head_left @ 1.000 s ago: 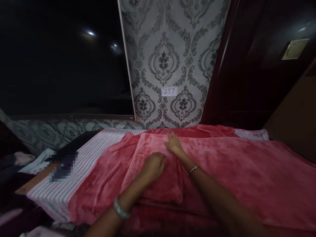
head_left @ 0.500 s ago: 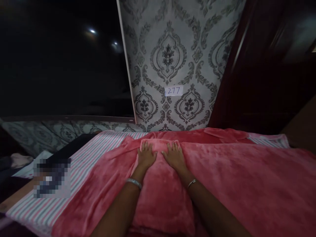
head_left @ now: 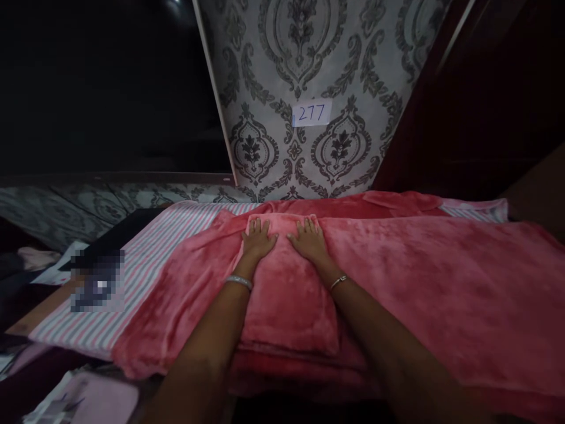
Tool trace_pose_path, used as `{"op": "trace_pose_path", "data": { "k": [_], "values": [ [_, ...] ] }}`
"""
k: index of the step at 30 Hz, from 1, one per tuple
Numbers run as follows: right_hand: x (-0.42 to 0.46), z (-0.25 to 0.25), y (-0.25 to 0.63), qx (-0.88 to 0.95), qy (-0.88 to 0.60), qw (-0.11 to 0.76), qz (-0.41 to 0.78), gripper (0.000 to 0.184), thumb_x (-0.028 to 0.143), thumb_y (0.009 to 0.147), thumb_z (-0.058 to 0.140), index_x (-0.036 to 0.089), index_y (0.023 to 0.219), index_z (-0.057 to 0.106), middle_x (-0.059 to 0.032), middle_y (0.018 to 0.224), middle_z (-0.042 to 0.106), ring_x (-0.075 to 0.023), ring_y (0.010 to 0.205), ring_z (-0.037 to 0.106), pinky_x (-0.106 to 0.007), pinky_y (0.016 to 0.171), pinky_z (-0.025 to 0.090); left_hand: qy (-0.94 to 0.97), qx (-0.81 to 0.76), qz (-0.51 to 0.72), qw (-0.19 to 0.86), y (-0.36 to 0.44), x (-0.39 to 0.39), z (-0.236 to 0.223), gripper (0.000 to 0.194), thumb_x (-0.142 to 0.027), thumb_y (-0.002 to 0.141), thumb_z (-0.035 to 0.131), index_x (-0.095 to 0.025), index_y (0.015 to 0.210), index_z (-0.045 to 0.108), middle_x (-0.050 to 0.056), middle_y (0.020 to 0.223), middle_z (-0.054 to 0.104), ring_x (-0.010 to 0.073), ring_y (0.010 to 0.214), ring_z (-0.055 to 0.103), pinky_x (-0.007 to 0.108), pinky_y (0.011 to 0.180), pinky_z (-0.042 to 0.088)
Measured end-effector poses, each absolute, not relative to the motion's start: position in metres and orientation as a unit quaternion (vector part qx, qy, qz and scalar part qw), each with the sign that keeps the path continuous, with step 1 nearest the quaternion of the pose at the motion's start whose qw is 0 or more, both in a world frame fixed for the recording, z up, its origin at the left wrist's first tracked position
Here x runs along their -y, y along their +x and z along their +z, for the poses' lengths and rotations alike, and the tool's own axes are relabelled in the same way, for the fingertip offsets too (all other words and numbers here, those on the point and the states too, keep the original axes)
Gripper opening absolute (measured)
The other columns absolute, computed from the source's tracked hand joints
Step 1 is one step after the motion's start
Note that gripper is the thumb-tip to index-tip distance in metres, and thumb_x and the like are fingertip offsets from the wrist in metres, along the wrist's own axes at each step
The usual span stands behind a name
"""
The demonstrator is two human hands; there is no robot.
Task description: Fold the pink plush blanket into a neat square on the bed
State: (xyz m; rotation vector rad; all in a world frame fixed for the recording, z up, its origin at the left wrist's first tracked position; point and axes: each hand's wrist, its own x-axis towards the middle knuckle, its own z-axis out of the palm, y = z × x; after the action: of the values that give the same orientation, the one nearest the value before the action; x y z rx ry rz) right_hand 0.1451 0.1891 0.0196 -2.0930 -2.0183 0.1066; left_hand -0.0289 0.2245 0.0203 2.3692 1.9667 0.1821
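A folded pink fleece piece (head_left: 286, 294) lies on top of a larger pink blanket (head_left: 441, 282) spread over a bed. My left hand (head_left: 257, 238) lies flat on the far left part of the folded piece, fingers stretched out. My right hand (head_left: 308, 240) lies flat beside it on the far right part, fingers also spread. Both hands press down on the fabric and hold nothing. Each wrist wears a bracelet.
A pink and grey striped sheet (head_left: 132, 277) shows at the bed's left side. Patterned wallpaper with a paper label "277" (head_left: 311, 112) stands behind. A dark panel fills the upper left, dark wood the right. Cloth and papers (head_left: 88, 400) lie at lower left.
A second ago my left hand was curled lower on the folded piece. It slid forward and flattened next to my right hand. Both hands now rest side by side at its far edge.
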Motion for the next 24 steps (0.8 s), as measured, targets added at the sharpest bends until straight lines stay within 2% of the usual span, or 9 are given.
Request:
{"op": "trace_pose_path", "data": {
  "k": [3, 6, 9, 12, 16, 19, 22, 24],
  "values": [
    [-0.167, 0.036, 0.141, 0.684, -0.717, 0.086, 0.105, 0.069, 0.054, 0.103, 0.029, 0.011, 0.157, 0.031, -0.0178, 0.164, 0.026, -0.0302, 0.153, 0.017, -0.053, 0.12, 0.015, 0.765, -0.64, 0.06, 0.033, -0.028, -0.225, 0.021, 0.071, -0.058, 0.097, 0.03, -0.023, 0.159, 0.027, 0.013, 0.169, 0.015, 0.0341, 0.155, 0.011, 0.064, 0.116, 0.025],
    [-0.118, 0.042, 0.127, 0.715, -0.68, 0.099, 0.127, 0.07, 0.059, 0.102, 0.028, 0.016, 0.157, 0.032, -0.0159, 0.162, 0.031, -0.0309, 0.151, 0.024, -0.052, 0.12, 0.018, 0.766, -0.64, 0.06, 0.029, -0.028, -0.223, 0.022, 0.07, -0.057, 0.097, 0.03, -0.022, 0.158, 0.028, 0.013, 0.169, 0.015, 0.0343, 0.155, 0.011, 0.063, 0.116, 0.026],
    [-0.063, 0.033, 0.116, 0.76, -0.629, 0.109, 0.124, 0.08, 0.067, 0.098, 0.034, 0.019, 0.16, 0.024, -0.0144, 0.166, 0.021, -0.0333, 0.153, 0.015, -0.053, 0.121, 0.014, 0.769, -0.636, 0.067, 0.014, -0.027, -0.218, 0.024, 0.068, -0.055, 0.098, 0.03, -0.021, 0.157, 0.03, 0.014, 0.168, 0.018, 0.0337, 0.154, 0.013, 0.061, 0.115, 0.027],
    [-0.03, 0.02, 0.118, 0.772, -0.618, 0.08, 0.124, 0.083, 0.069, 0.096, 0.038, 0.017, 0.16, 0.025, -0.0145, 0.167, 0.015, -0.033, 0.155, 0.007, -0.055, 0.122, 0.007, 0.772, -0.633, 0.068, 0.006, -0.025, -0.212, 0.033, 0.065, -0.05, 0.098, 0.031, -0.018, 0.155, 0.033, 0.017, 0.166, 0.022, 0.0356, 0.153, 0.016, 0.063, 0.115, 0.027],
    [-0.023, 0.011, 0.126, 0.772, -0.623, 0.088, 0.092, 0.079, 0.066, 0.099, 0.034, 0.016, 0.159, 0.028, -0.0158, 0.167, 0.016, -0.0312, 0.155, 0.008, -0.051, 0.123, 0.005, 0.784, -0.618, 0.051, 0.002, -0.023, -0.197, 0.054, 0.06, -0.045, 0.099, 0.035, -0.013, 0.148, 0.044, 0.022, 0.158, 0.038, 0.0375, 0.148, 0.028, 0.063, 0.116, 0.024],
    [-0.025, 0.008, 0.126, 0.769, -0.625, 0.111, 0.079, 0.078, 0.066, 0.099, 0.033, 0.016, 0.159, 0.03, -0.017, 0.166, 0.017, -0.0316, 0.154, 0.011, -0.052, 0.123, 0.006, 0.81, -0.585, 0.04, 0.0, -0.028, -0.165, 0.063, 0.055, -0.046, 0.099, 0.036, -0.016, 0.142, 0.051, 0.017, 0.153, 0.047, 0.0325, 0.145, 0.036, 0.056, 0.118, 0.026],
    [-0.026, 0.004, 0.124, 0.77, -0.622, 0.124, 0.075, 0.076, 0.064, 0.099, 0.034, 0.016, 0.158, 0.032, -0.0171, 0.166, 0.018, -0.0307, 0.154, 0.012, -0.051, 0.123, 0.006, 0.833, -0.553, 0.028, -0.005, -0.045, -0.121, 0.054, 0.057, -0.049, 0.099, 0.038, -0.019, 0.147, 0.046, 0.014, 0.156, 0.044, 0.0285, 0.147, 0.034, 0.052, 0.12, 0.026],
    [-0.025, 0.001, 0.124, 0.771, -0.62, 0.126, 0.071, 0.075, 0.063, 0.099, 0.036, 0.016, 0.157, 0.033, -0.0163, 0.166, 0.02, -0.0304, 0.154, 0.012, -0.051, 0.123, 0.005, 0.837, -0.546, 0.02, -0.004, -0.059, -0.096, 0.041, 0.062, -0.05, 0.099, 0.038, -0.019, 0.153, 0.038, 0.015, 0.161, 0.035, 0.029, 0.151, 0.026, 0.053, 0.121, 0.021]
  ]
}}
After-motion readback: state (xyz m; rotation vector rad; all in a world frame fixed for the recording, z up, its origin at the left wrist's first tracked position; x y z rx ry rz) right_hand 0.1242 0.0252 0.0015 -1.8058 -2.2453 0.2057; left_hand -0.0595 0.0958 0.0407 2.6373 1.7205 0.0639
